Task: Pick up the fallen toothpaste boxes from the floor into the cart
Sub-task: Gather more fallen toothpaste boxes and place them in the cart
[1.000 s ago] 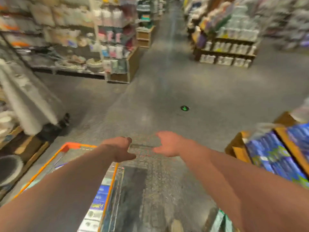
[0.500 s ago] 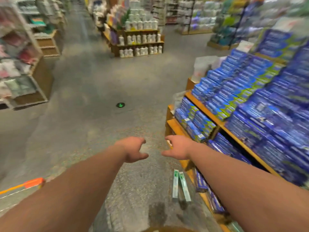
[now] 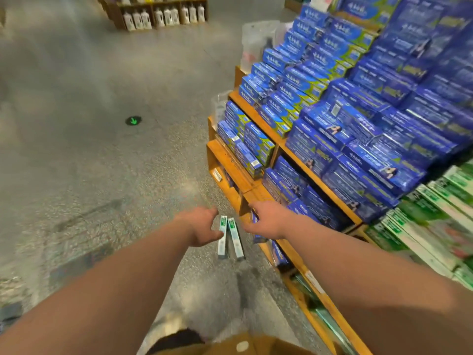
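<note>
**Aisle floor, toothpaste section: two boxes to be recovered**

1. Floor. Grey speckled concrete, filling the left and centre of the view.
2. Shelving. Orange wooden tiers along the right side, stocked with blue toothpaste cartons above and green-and-white cartons at the near end. A second unit of white bottles is seen far up the aisle.
3. Left hand. Extended forward and down; grip released, fingers loose, nothing held. The thumb points right, toward item 5.
4. Right hand. Extended likewise, in front of the lowest shelf edge; grip released, nothing held.
5. Fallen toothpaste boxes, two: left box, right box. They lie flat on the floor, just beside the shelving base, side by side and nearly parallel. Long axes run away from the person, spreading slightly at the near ends. Both are framed between the two hands; the left thumb is seen just beside the left box, so the left hand is judged nearer. Contact cannot be told. Appearance: slim, long, white with green-teal panels; print is blurred.
6. Green arrow marker. Set in the floor, well apart from the boxes.

The cart is not in view.
</note>
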`<move>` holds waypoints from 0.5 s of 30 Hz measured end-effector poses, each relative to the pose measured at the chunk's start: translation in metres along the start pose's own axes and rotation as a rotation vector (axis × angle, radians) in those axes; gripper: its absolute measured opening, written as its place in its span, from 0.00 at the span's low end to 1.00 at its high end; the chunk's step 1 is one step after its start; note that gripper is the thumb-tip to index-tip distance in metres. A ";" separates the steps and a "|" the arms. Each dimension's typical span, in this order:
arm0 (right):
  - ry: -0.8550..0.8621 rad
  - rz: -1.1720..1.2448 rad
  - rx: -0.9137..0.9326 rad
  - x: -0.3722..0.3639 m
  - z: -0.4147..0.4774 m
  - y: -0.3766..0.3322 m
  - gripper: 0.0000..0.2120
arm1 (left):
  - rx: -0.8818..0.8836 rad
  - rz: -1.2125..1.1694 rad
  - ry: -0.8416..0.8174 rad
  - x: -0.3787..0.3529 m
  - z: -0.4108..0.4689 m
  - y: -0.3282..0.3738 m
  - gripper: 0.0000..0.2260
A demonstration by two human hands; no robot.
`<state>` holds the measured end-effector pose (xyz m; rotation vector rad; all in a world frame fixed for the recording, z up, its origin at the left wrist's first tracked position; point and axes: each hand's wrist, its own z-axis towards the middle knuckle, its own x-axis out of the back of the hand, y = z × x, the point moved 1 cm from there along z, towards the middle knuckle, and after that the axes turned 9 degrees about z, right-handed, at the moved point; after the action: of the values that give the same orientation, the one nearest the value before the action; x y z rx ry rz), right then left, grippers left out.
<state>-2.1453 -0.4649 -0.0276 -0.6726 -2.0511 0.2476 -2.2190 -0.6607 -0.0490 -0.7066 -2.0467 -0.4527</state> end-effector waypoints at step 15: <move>-0.168 -0.098 -0.075 0.009 0.187 0.005 0.36 | 0.113 -0.234 -0.154 -0.042 0.182 -0.059 0.27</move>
<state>-2.3034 -0.4398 -0.1249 -0.6125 -2.2569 0.1761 -2.3547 -0.6171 -0.1838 -0.4468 -2.2936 -0.4215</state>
